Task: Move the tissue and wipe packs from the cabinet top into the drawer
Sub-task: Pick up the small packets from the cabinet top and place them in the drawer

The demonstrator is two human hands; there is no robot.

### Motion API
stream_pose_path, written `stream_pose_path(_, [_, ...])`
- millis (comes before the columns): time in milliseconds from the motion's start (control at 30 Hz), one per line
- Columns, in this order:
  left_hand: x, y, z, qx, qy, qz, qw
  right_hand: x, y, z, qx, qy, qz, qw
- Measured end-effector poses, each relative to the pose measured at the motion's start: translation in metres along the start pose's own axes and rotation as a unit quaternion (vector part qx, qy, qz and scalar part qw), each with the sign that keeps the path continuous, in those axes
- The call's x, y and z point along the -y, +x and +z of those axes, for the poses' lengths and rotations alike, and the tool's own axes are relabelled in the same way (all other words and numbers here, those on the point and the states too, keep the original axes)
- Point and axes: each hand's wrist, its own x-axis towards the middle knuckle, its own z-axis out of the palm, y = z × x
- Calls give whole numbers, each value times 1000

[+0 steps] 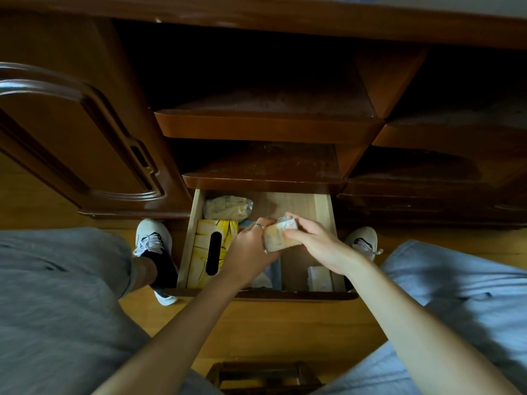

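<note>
the dark brown wooden cabinet (pixel 94 132) has its pale wooden drawer (pixel 323 206) pulled open. inside, a yellow tissue box with a black oval slot (pixel 212 252) lies at the left, a clear-wrapped patterned pack (pixel 226 208) behind it. over the drawer, the left hand (pixel 251 249) and right hand (pixel 310 246) both grip a small beige soft pack (pixel 278 238); its red print is perhaps lettering, unreadable.

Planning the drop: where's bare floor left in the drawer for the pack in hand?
Free: back right of the drawer, bare wood between the crinkled pack and right wall. Crowded: yellow tissue box along the left, small packs at front. Both hands hold the pack mid-drawer.
</note>
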Motion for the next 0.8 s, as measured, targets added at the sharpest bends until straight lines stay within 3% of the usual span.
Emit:
stream_pose_path(67, [-4,1,-2,49,-117,-75,989,4,-1,-2,-20,16,-15,1000])
stream_pose_path(100, [-6,3,-5,81,-226,-134,961,6,-1,-5,-35,34,-19,999])
stream_pose_path(133, [-8,5,-11,99,-355,-204,907,7,-2,-8,-44,45,-22,998])
stream_pose_path(233, [-12,14,-24,112,-650,-377,650,7,-3,-9,-10,12,-37,999])
stream_pose_path(267, [-15,16,-25,113,-685,-402,597,7,-3,-4,12,-11,-42,999])
stream_pose_path(300, [-17,17,-24,105,-695,-419,575,6,-3,4,29,-27,-45,998])
stream_pose_path(400, [-22,17,-12,21,-658,-459,596,4,-2,24,32,-146,-75,986])
stream_pose_path(467, [-22,15,-8,6,-650,-455,608,1,1,25,13,-233,-105,967])
stream_pose_path(700, [-13,16,-1,19,-677,-477,559,-8,4,28,-54,-360,-188,912])
stream_pose_path(800, [-11,18,6,30,-687,-473,550,-14,7,24,-47,-314,-162,934])
